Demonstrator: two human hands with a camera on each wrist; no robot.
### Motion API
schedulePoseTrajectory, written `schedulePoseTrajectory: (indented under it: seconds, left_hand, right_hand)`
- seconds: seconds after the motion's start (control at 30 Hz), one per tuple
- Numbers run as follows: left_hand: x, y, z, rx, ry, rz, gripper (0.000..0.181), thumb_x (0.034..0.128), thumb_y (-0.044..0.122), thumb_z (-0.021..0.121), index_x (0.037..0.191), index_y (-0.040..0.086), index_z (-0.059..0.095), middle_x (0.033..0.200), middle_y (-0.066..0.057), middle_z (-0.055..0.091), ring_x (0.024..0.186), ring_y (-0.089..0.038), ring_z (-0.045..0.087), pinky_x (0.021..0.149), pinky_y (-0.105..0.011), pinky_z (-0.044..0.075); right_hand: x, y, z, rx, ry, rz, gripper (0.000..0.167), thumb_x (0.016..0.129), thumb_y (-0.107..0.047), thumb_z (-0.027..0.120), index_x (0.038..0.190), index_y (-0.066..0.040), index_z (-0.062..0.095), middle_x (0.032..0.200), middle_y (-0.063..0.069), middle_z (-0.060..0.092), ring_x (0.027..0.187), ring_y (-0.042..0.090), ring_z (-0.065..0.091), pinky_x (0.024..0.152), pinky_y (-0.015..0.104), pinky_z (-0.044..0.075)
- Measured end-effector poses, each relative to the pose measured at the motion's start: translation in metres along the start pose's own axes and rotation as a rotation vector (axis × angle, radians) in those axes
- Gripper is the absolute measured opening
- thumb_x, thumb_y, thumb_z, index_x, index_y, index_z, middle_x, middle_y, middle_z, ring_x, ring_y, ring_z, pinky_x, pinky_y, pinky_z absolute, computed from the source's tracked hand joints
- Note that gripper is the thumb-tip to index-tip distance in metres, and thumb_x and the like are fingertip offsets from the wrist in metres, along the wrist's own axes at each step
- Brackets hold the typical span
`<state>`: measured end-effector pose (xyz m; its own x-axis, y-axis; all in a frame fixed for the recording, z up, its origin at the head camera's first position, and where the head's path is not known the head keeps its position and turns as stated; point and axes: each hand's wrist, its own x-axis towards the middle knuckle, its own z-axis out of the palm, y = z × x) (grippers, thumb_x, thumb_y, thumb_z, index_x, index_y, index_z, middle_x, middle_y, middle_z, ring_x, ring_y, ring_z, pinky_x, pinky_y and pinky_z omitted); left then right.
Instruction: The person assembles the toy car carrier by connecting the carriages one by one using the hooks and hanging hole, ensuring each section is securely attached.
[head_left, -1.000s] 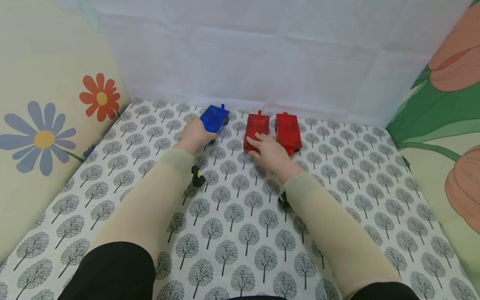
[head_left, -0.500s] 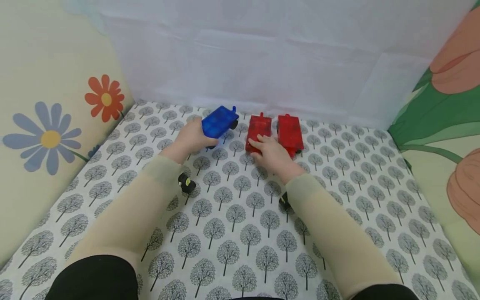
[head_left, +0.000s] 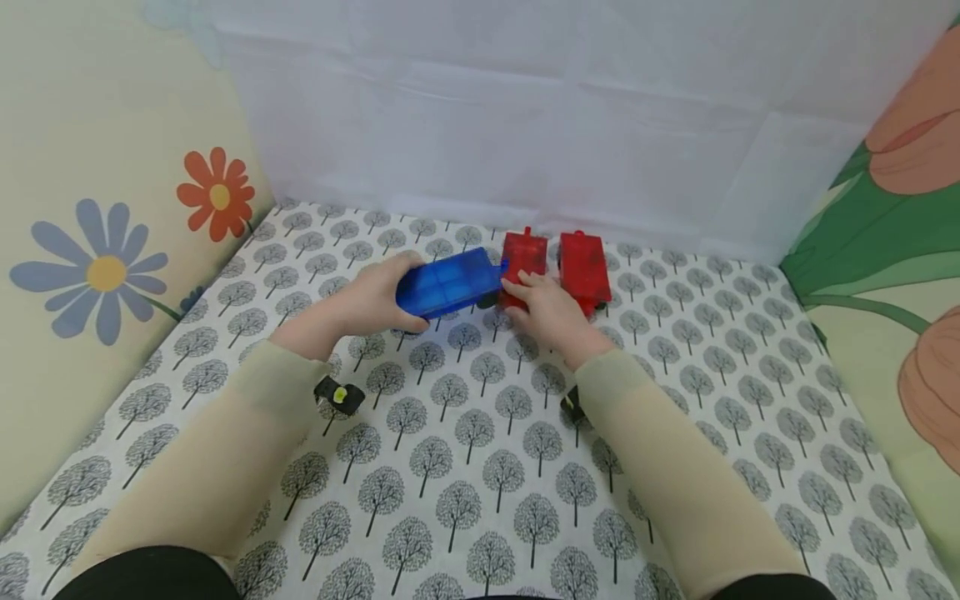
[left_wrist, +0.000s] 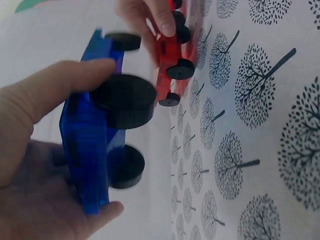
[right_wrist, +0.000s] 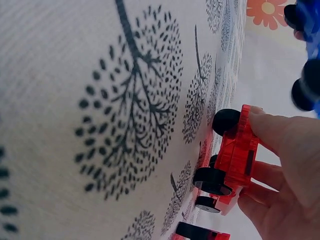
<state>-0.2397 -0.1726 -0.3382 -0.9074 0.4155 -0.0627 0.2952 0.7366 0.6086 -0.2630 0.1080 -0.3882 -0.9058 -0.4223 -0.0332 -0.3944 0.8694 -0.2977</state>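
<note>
A blue translucent wheeled toy car (head_left: 447, 282) is held by my left hand (head_left: 369, 298), thumb along one side and fingers at the other. In the left wrist view the blue car (left_wrist: 87, 132) is tilted, its black wheels off the cloth. My right hand (head_left: 551, 315) grips the near end of a red toy car (head_left: 524, 254), whose wheels are at the cloth. The blue car's hooked end lies beside that red car in the head view; whether they touch I cannot tell. A second red car (head_left: 585, 268) stands just right of it.
Tree-patterned cloth (head_left: 474, 467) covers the table. A white sheet (head_left: 495, 125) hangs behind the cars, with flower-printed fabric (head_left: 90, 275) at the left and more printed fabric (head_left: 847, 242) at the right.
My left hand has lifted the blue car, turned it sideways with its hook pointing right, and brought it close to the held red car. My right hand has stayed on the red car.
</note>
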Motion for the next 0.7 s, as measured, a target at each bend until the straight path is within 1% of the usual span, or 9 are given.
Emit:
schedulePoseTrajectory:
  seconds: [0.07,0.17,0.3,0.37,0.47,0.57,0.63,0.7]
  left_hand:
    - [-0.007,-0.002,-0.003,-0.009,-0.04,0.034,0.089,0.0734,0.016,0.086,0.147,0.003,0.037,0.138,-0.019,0.048,0.121,-0.037,0.047,0.099,-0.056,0.042]
    - [-0.017,-0.002,-0.006,-0.002,-0.112,0.037,0.093,0.0726,0.015,0.087,0.15,0.006,0.035,0.142,-0.019,0.044,0.125,-0.038,0.044,0.101,-0.059,0.04]
    - [-0.026,-0.002,-0.004,0.027,-0.194,0.058,0.094,0.0723,0.015,0.087,0.15,0.01,0.035,0.145,-0.017,0.042,0.127,-0.037,0.042,0.102,-0.058,0.039]
    - [-0.029,-0.003,-0.001,0.049,-0.218,0.076,0.094,0.0718,0.015,0.087,0.15,0.009,0.035,0.145,-0.017,0.042,0.126,-0.036,0.043,0.101,-0.056,0.04]
    - [-0.033,-0.004,0.005,0.066,-0.248,0.086,0.094,0.0707,0.017,0.088,0.149,0.008,0.037,0.143,-0.017,0.045,0.125,-0.037,0.045,0.1,-0.056,0.042]
    - [-0.035,-0.005,0.01,0.055,-0.294,0.081,0.093,0.0696,0.017,0.088,0.148,0.009,0.039,0.141,-0.017,0.047,0.122,-0.036,0.047,0.099,-0.055,0.042]
    - [-0.036,-0.004,0.012,0.043,-0.331,0.088,0.093,0.0684,0.015,0.088,0.148,0.009,0.04,0.141,-0.017,0.047,0.121,-0.036,0.048,0.1,-0.056,0.041]
    - [-0.037,-0.005,0.014,0.046,-0.354,0.095,0.093,0.0667,0.014,0.089,0.147,0.01,0.042,0.141,-0.016,0.047,0.12,-0.035,0.048,0.099,-0.055,0.041]
  right_hand:
    - [0.0,0.0,0.0,-0.003,0.0,0.003,0.058,0.099,-0.035,0.06,0.151,-0.019,0.041,0.16,0.009,0.026,0.147,0.029,0.019,0.116,0.044,0.022]
    - [0.0,0.0,-0.001,-0.005,0.002,0.012,0.057,0.099,-0.033,0.06,0.152,-0.02,0.041,0.16,0.008,0.026,0.147,0.029,0.019,0.116,0.043,0.022]
    - [-0.001,0.001,-0.001,-0.009,0.0,0.02,0.059,0.1,-0.032,0.06,0.154,-0.025,0.036,0.161,0.007,0.024,0.147,0.028,0.018,0.115,0.044,0.024]
    - [-0.001,0.001,-0.002,-0.009,-0.005,0.022,0.06,0.1,-0.034,0.059,0.154,-0.026,0.035,0.161,0.007,0.023,0.147,0.028,0.018,0.115,0.044,0.025]
    - [-0.001,0.001,-0.002,-0.01,-0.014,0.025,0.061,0.1,-0.037,0.059,0.154,-0.026,0.034,0.161,0.006,0.022,0.148,0.028,0.017,0.115,0.045,0.025]
    - [-0.001,0.001,-0.003,-0.008,-0.016,0.026,0.061,0.1,-0.037,0.059,0.154,-0.026,0.034,0.161,0.007,0.022,0.148,0.028,0.017,0.115,0.045,0.024]
    - [-0.001,0.001,-0.003,-0.004,-0.015,0.027,0.061,0.1,-0.037,0.059,0.154,-0.026,0.034,0.161,0.006,0.022,0.148,0.028,0.017,0.115,0.045,0.024]
    - [-0.001,0.001,-0.004,-0.003,-0.015,0.026,0.061,0.099,-0.037,0.059,0.154,-0.026,0.035,0.161,0.007,0.023,0.148,0.028,0.017,0.116,0.046,0.024]
